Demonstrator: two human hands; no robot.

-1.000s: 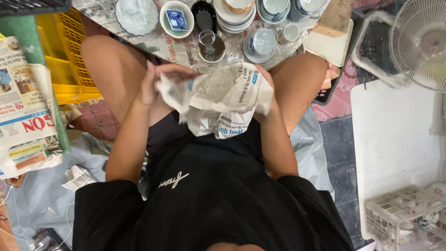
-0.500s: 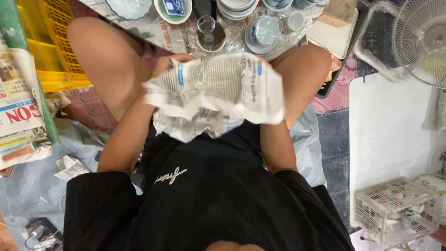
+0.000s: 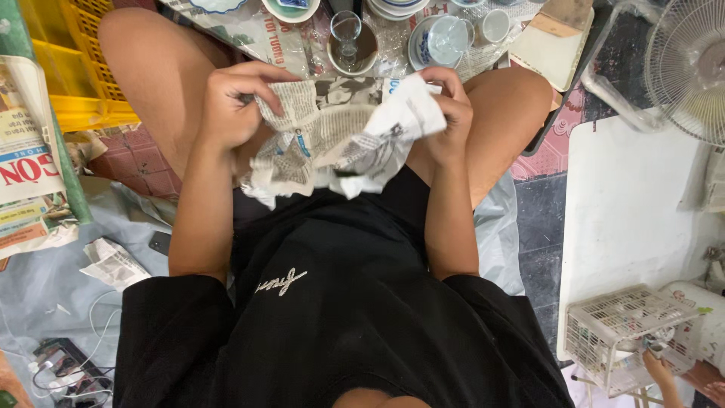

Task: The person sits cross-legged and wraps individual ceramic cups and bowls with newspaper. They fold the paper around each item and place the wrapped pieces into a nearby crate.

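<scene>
I sit with my knees apart and hold a crumpled sheet of newspaper [image 3: 332, 143] over my lap. My left hand [image 3: 230, 106] grips its left side, with the fingers curled into the paper. My right hand [image 3: 449, 113] pinches the right edge and folds it inward. The paper bulges in the middle as if wrapped round something, and what is inside is hidden. Just beyond my hands a clear stemmed glass [image 3: 346, 34] stands in a small bowl on the floor.
Bowls and cups [image 3: 445, 41] crowd the paper-covered floor ahead. A yellow crate [image 3: 68, 68] and stacked newspapers [image 3: 26, 166] lie at left. A white board [image 3: 634, 219], a fan [image 3: 691, 64] and a white wire basket [image 3: 627, 332] are at right; another person's hand [image 3: 661, 370] shows at bottom right.
The sheet, spread wide half a second ago, is now bunched tighter between my hands, which have drawn closer together. The view has tilted down slightly.
</scene>
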